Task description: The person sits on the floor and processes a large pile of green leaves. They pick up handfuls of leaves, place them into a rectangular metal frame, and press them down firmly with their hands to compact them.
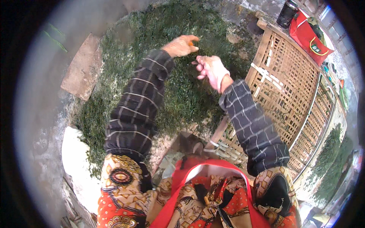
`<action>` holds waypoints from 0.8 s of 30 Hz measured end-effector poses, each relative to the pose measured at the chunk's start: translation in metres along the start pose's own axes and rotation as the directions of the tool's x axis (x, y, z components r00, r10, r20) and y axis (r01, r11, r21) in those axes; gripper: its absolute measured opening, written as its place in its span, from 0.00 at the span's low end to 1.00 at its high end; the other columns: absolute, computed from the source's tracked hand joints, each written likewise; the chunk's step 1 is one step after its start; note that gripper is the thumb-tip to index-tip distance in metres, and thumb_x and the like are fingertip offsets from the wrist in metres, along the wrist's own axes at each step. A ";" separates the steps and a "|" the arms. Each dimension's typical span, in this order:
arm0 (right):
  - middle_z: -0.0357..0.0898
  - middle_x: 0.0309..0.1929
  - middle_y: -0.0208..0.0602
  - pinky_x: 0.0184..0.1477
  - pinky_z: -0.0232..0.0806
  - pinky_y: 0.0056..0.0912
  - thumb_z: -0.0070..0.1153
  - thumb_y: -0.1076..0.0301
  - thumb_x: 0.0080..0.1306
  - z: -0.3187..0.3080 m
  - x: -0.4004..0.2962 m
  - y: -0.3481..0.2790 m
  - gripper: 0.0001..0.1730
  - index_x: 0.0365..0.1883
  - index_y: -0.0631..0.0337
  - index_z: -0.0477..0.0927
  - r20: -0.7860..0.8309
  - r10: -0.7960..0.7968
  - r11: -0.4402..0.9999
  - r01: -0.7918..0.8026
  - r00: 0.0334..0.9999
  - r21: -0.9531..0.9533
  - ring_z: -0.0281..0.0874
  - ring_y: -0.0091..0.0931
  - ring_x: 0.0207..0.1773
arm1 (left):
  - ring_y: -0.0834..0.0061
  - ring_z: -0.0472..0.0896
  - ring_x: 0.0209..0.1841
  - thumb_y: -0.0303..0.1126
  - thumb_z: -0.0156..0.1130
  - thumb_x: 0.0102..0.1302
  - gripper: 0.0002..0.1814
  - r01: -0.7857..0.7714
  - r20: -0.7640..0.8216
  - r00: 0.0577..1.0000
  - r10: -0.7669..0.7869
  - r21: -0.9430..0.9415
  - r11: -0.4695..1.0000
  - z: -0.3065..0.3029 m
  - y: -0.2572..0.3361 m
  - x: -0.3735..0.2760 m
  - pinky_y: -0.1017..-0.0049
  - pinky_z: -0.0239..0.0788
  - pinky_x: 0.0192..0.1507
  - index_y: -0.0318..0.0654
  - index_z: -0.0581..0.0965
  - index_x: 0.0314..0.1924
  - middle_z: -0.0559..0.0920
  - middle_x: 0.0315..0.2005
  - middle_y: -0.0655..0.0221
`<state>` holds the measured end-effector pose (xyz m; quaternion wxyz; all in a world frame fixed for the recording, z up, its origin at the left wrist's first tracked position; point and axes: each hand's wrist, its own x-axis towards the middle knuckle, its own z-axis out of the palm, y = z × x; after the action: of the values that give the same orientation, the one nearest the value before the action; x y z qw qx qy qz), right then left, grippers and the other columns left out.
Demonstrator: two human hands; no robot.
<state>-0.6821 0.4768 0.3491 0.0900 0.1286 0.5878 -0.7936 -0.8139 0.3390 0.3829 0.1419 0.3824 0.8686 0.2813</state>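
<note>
A broad layer of dark green leafy material (182, 94) lies spread before me. My left hand (181, 46) hovers above its upper middle, fingers apart, with a small orange thing at the fingers that I cannot make out. Just to its lower right is my right hand (210, 68), in a pale glove or wrap, its fingers curled towards the left hand. Whether it pinches anything is too blurred to tell. The two hands do not touch. Checked dark sleeve covers reach to both wrists.
A woven bamboo rack (285, 71) stands at the right, with a red bag (308, 40) and a dark canister (286, 14) beyond its top end. A brown board (82, 68) lies at the left, above a white sack (74, 154). More green material (328, 159) lies at the lower right.
</note>
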 end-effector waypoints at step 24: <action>0.61 0.19 0.16 0.13 0.45 0.14 0.46 0.61 0.73 -0.011 -0.031 -0.172 0.17 0.50 0.67 0.71 0.367 0.142 0.975 -0.194 0.919 0.108 0.49 0.11 0.12 | 0.79 0.75 0.47 0.30 0.62 0.61 0.25 -0.172 -0.187 0.980 0.063 -0.656 0.735 0.000 0.067 -0.011 0.75 0.68 0.50 0.32 0.72 0.59 0.80 0.45 0.69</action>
<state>-0.7020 0.5375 0.5123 0.2537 0.0384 0.4905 -0.8328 -0.7672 0.3676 0.4234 0.1849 0.3378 0.6921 0.6105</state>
